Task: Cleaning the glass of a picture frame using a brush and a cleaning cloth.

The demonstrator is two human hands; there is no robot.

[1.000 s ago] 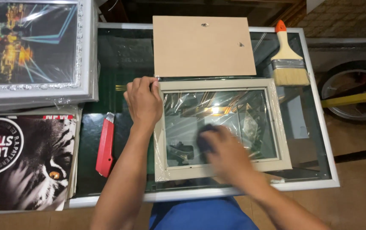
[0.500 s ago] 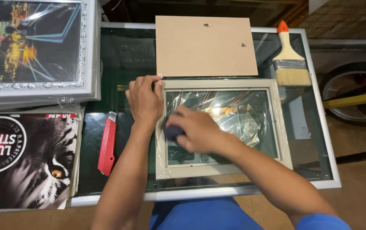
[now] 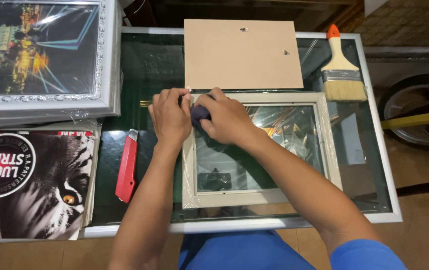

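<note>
right hand grips dark cloth on frame glass; left hand presses frame corner, holding nothing; red cutter left, brush and backing board beyond.

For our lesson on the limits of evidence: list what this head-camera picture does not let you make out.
- Dark cloth: mostly hidden under the right hand; its shape cannot be told.
- Frame: upper left corner covered by the left hand.
- Silver-framed picture: cut off by the left and top edges.
- Tiger poster: cut off by the left edge.
</note>
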